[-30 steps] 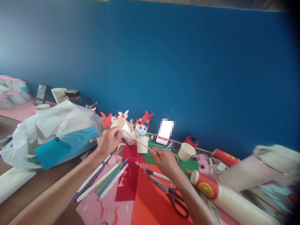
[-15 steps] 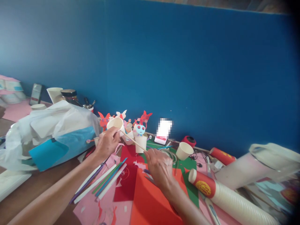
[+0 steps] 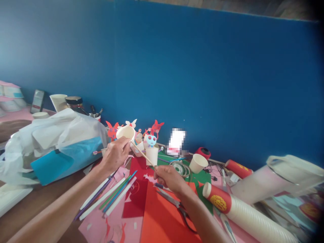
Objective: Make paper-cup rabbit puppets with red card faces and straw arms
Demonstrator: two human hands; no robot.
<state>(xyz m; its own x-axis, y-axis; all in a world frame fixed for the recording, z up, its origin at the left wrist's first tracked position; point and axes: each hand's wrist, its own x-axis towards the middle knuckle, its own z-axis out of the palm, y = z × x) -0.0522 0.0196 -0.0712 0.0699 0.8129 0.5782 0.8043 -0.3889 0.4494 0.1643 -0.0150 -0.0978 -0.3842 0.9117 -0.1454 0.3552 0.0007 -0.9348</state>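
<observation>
My left hand (image 3: 116, 152) is closed on a white paper cup (image 3: 126, 134), whose mouth tilts toward me. A thin wooden stick (image 3: 143, 154) slants down from that cup to my right hand (image 3: 169, 176), which pinches its lower end. Whether the stick's far end enters the cup's wall is hidden by my left fingers. Just behind the stick stands an upright paper cup (image 3: 152, 156) with a light-blue paper face (image 3: 151, 140) with red eyes above it. Scissors (image 3: 174, 199) lie on orange paper (image 3: 159, 216), partly under my right wrist.
Several pipe cleaners (image 3: 108, 197) lie on pink paper at the left. A plastic bag (image 3: 65, 125) bulges behind my left arm. To the right are a loose cup (image 3: 198, 163), a tape roll (image 3: 178, 167), a long cup stack (image 3: 255, 216) and a tumbler (image 3: 263, 184).
My right hand has turned and shifted slightly left and down along the stick, so the scissors and tape roll show more. My left hand with the cup has barely moved.
</observation>
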